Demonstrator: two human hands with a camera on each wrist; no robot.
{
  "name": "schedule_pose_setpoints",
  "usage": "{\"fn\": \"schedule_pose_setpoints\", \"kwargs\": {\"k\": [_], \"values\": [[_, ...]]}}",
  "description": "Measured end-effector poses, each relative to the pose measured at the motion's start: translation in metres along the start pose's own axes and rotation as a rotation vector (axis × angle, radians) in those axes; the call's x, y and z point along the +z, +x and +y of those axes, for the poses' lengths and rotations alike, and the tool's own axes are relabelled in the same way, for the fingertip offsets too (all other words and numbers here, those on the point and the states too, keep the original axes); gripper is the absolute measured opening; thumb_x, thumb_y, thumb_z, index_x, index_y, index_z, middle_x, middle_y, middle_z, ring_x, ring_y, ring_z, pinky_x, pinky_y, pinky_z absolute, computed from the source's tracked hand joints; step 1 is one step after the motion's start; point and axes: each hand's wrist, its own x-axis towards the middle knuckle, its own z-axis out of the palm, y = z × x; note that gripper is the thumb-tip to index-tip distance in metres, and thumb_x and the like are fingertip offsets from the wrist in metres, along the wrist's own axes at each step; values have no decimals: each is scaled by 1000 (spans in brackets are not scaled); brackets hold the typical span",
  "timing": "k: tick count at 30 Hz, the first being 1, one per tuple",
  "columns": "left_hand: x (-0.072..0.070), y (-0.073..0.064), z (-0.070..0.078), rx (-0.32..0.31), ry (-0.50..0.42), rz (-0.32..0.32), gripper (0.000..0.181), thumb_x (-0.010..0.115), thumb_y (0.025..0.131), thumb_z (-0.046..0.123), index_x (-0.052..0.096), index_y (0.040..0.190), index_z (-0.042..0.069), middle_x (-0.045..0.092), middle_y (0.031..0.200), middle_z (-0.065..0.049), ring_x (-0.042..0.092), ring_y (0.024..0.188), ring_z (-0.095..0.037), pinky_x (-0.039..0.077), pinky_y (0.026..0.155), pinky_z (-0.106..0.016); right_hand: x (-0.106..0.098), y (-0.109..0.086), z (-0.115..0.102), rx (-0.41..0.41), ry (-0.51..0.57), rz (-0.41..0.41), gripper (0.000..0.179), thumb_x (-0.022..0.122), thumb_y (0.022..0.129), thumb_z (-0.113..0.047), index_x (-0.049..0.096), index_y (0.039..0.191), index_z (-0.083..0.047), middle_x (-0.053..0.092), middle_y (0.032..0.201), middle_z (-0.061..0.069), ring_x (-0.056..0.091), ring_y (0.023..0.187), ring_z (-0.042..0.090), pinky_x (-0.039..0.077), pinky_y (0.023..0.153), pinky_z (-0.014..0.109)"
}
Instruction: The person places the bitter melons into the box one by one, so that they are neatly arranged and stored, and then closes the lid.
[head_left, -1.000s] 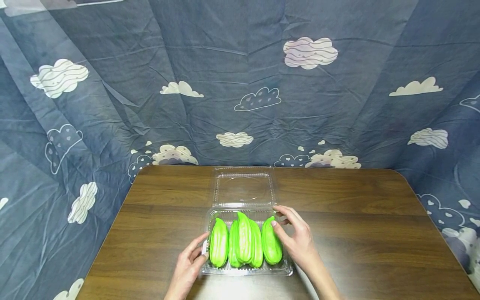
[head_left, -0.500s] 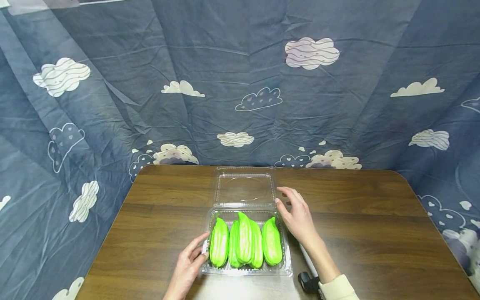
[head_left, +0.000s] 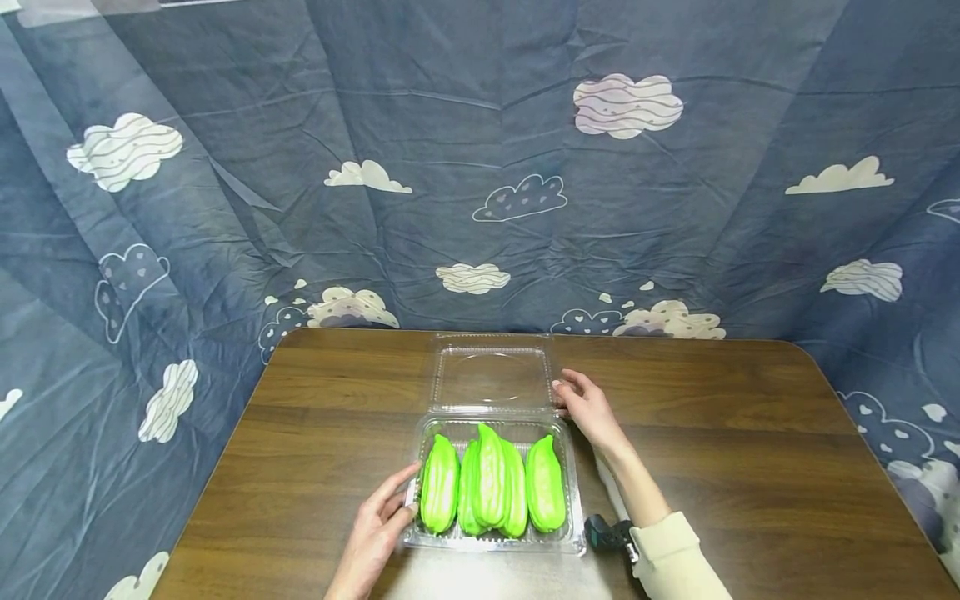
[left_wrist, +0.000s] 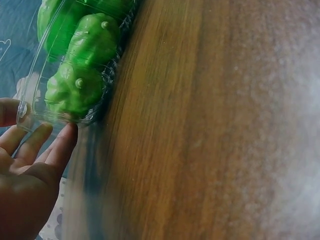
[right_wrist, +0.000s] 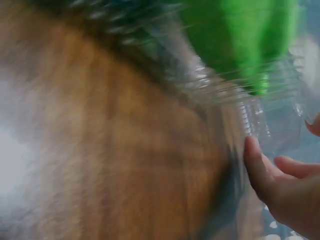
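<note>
A clear plastic clamshell container lies unfolded on the table. In its base rest several bright green, ribbed, pepper-like pieces, long with a pointed tip; one lies on top of the middle ones. My left hand holds the base's left side, thumb at the rim and fingertips against the wall, as the left wrist view shows. At the right edge of the flipped-back lid, near the hinge, is my right hand. Its loosely bent fingers straddle the lid's edge in the blurred right wrist view, thumb and fingertips apart.
The container stands on a brown wooden table with rounded far corners. A dark blue cloth with cloud prints hangs behind and at both sides. A black wrist device sits by the right cuff.
My right hand has left the rightmost green piece and moved back along the container to the lid's edge. The left hand stays at the base's left side.
</note>
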Motion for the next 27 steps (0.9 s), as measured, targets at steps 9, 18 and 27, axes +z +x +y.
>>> {"fn": "schedule_pose_setpoints", "kwargs": {"k": [9, 18, 27], "values": [[-1, 0, 0, -24, 2, 0, 57, 57, 88, -4, 49, 144, 7, 53, 137, -23, 56, 119, -28, 45, 91, -24, -6, 8, 4, 182, 370, -130, 49, 43, 105, -16, 31, 144, 12, 58, 124, 21, 66, 90, 13, 54, 72, 22], [-1, 0, -2, -11, -4, -10, 57, 57, 88, -5, 48, 144, 5, 51, 138, -25, 56, 119, -28, 45, 91, -25, -10, 10, 11, 165, 428, -205, 54, 48, 103, -10, 26, 147, 12, 68, 114, 13, 67, 88, 13, 54, 76, 25], [-1, 0, -2, -10, -1, -9, 56, 57, 89, -3, 47, 144, 5, 57, 131, -26, 58, 116, -27, 46, 91, -25, -12, 11, 12, 73, 377, -224, 51, 45, 104, -9, 27, 148, 8, 48, 137, 30, 65, 97, 17, 53, 76, 25]]}}
